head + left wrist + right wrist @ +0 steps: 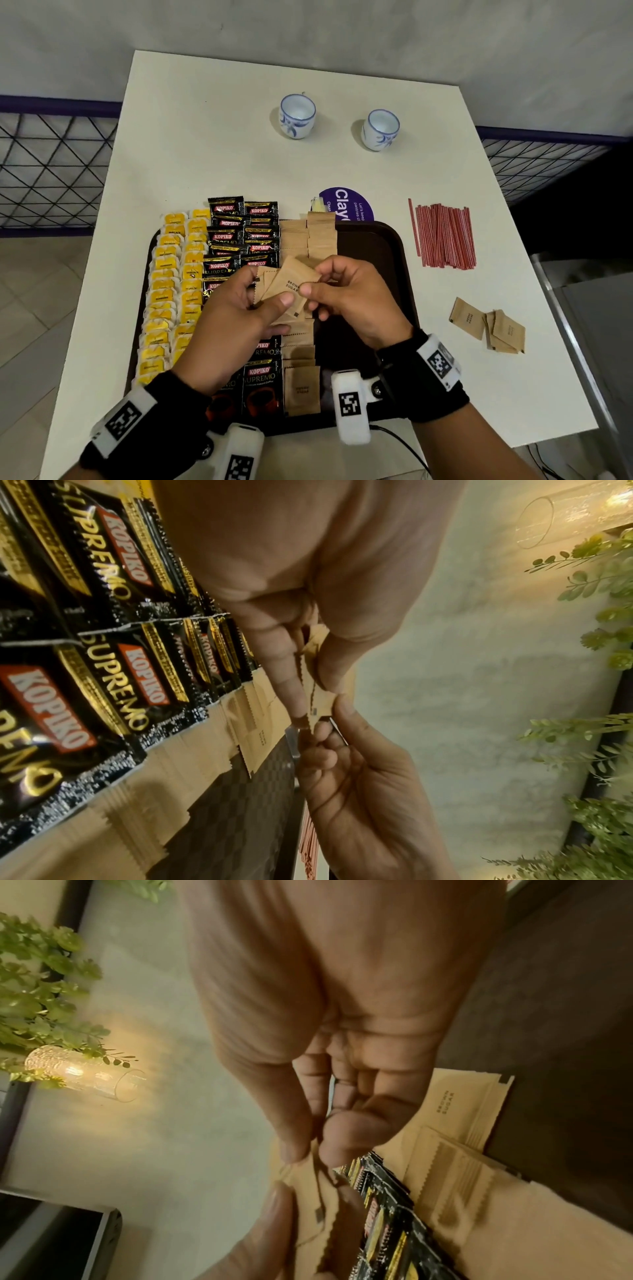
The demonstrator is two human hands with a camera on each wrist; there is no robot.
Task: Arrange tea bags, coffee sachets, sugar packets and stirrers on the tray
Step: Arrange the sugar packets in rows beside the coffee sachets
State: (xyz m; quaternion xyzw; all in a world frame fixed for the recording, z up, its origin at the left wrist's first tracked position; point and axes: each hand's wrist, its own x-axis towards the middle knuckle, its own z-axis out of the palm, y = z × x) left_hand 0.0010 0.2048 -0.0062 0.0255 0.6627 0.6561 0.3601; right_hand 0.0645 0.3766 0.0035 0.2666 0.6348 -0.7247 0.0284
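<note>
Over the dark tray [383, 240], my left hand [239, 305] holds a small fan of brown sugar packets [291, 287], thumb on top. My right hand [342, 291] pinches the right edge of the top packet between thumb and forefinger; the same packets [318, 702] show edge-on in the left wrist view, and the right wrist view shows the pinched packet [308, 1185]. On the tray lie rows of yellow tea bags [171, 291], black coffee sachets [239, 236] and a column of sugar packets [308, 240]. Red stirrers [443, 236] lie on the table to the right.
Two blue-and-white cups [297, 115] [380, 129] stand at the back of the white table [205, 137]. A few loose sugar packets [489, 327] lie right of the tray. A purple round sticker [346, 205] sits behind the tray. A wire fence runs along both sides.
</note>
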